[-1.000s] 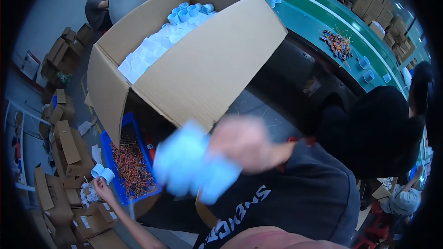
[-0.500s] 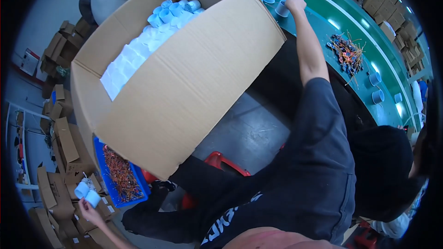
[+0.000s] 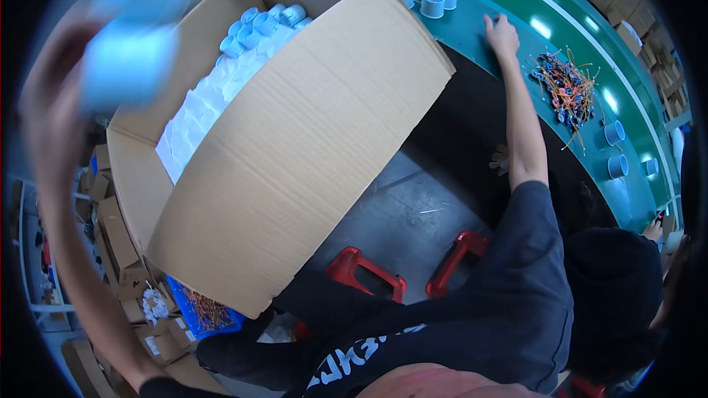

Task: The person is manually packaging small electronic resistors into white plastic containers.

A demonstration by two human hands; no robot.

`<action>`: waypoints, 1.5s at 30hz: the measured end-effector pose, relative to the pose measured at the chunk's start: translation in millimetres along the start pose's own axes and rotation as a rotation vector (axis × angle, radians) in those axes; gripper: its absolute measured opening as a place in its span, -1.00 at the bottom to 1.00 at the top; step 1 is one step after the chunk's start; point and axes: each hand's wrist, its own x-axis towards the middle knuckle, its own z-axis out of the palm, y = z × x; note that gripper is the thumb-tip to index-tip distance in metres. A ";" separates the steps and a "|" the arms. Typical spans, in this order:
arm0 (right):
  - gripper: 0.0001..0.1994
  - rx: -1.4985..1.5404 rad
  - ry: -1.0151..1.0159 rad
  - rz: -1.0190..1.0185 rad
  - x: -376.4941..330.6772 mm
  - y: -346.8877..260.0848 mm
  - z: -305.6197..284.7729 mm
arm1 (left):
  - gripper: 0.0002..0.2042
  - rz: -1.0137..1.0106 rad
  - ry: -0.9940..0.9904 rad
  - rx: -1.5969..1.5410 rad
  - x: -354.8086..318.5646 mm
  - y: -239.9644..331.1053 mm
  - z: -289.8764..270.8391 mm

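Observation:
My left hand (image 3: 63, 77), smeared by motion, is raised at the upper left beside the large cardboard box. It grips two light blue cylindrical cups (image 3: 125, 63), both blurred. My right hand (image 3: 504, 35) hovers over or rests on the green conveyor table (image 3: 509, 0), its fingers apart and nothing visible in them. Just to its left stands a group of light blue cups (image 3: 433, 4). The cardboard box (image 3: 310, 155) holds more such cups (image 3: 254, 28) at its far end and white sheets or pouches (image 3: 214, 107) along its length.
A heap of small wired parts (image 3: 564, 92) lies on the table, with several cups (image 3: 613, 133) farther right. Low on the left is a blue tray (image 3: 193, 317) of wired parts. Red stool frames (image 3: 365, 273) stand below. Co-workers sit at right and reach in beyond the box.
My left hand has risen from the lower left to the upper left with the cups. My right hand has let go of a cup and moved right and nearer.

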 end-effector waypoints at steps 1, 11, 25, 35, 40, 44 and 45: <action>-0.62 -0.015 0.027 0.007 -3.2 35.8 -8.6 | -0.77 0.162 -0.091 -0.134 46.9 19.8 63.2; -0.73 0.418 0.021 0.238 -22.5 21.6 1.4 | -0.85 0.416 -0.392 0.034 242.9 201.4 402.7; -0.70 0.220 -0.049 0.134 -18.8 20.5 5.1 | -0.80 0.327 -0.206 0.089 237.6 136.2 382.2; -0.61 0.036 -0.155 -0.283 32.4 112.2 36.2 | -0.79 0.094 0.086 0.257 -26.6 -42.3 -47.0; -0.61 -0.141 -0.008 -0.431 -23.2 81.2 29.2 | -0.84 -0.752 0.187 0.240 -332.3 -236.8 -175.5; -0.64 0.105 0.181 -0.547 -170.0 28.8 2.3 | -0.69 -1.088 -0.035 -0.001 -489.9 -274.8 -60.0; -0.64 0.193 0.209 -0.619 -217.0 15.3 -9.8 | -0.56 -1.120 -0.112 0.031 -507.9 -275.8 -26.5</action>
